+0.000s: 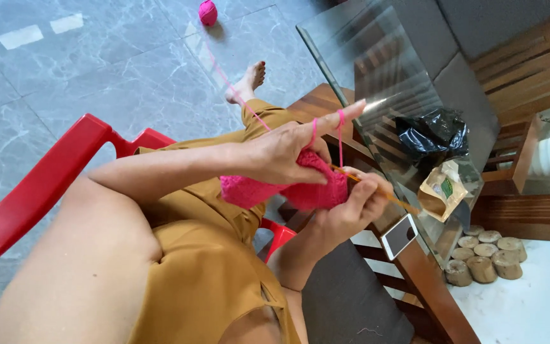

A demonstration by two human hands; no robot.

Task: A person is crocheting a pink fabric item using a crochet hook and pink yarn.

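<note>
The left hand [284,153] is at the centre of the picture, with its thumb and lower fingers pinching the upper edge of a bright pink crocheted piece of fabric [288,188], while the index finger stretches out toward 2 o'clock with a thin pink yarn strand [340,137] looped over it. The right hand [351,207] is just beside it at 4 o'clock, its fingers pressed together around a thin wooden crochet hook [383,194], whose free end points toward 4 o'clock and whose working end goes into the fabric. The fabric hangs between both hands, over the lap in mustard-coloured trousers [205,267]. The yarn strand runs from the left hand toward 11 o'clock, across the grey marble floor [65,76], up to a small round pink yarn ball [208,12] that lies on the floor at 12 o'clock, well apart from the hands. A bare foot [247,83] rests on the floor near the strand. The person sits on a red plastic chair [39,185], seen at 9 o'clock. At 3 o'clock stands a table with a glass top and wooden frame [358,57]; on it lie a black plastic bag [434,130] and a brown paper pouch [442,194], touching each other, and a white smartphone [400,236] lies at the table edge at 4 o'clock, near the right hand. Some short round wooden logs [485,255] stand on the floor at 4 o'clock.
</note>
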